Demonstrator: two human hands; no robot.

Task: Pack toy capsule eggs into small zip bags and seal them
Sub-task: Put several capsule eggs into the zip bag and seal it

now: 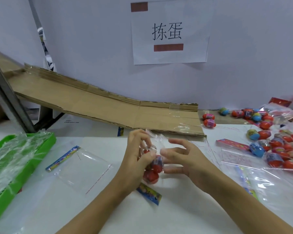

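A small clear zip bag (156, 138) with red capsule eggs (153, 173) inside is held upright above the white table in the centre. My left hand (137, 156) grips the bag's left side, fingers curled round it near the top. My right hand (181, 157) pinches the bag's right edge with thumb and fingers. A colourful header card (149, 194) lies on the table just below the bag. An empty clear bag with a colourful header strip (81, 168) lies flat to the left.
A green plastic basket (15, 166) with clear film stands at the left. A cardboard ramp (108, 108) slopes down along the back wall. Loose red, blue and yellow capsule eggs (260, 132) and several clear bags (267, 183) cover the right side.
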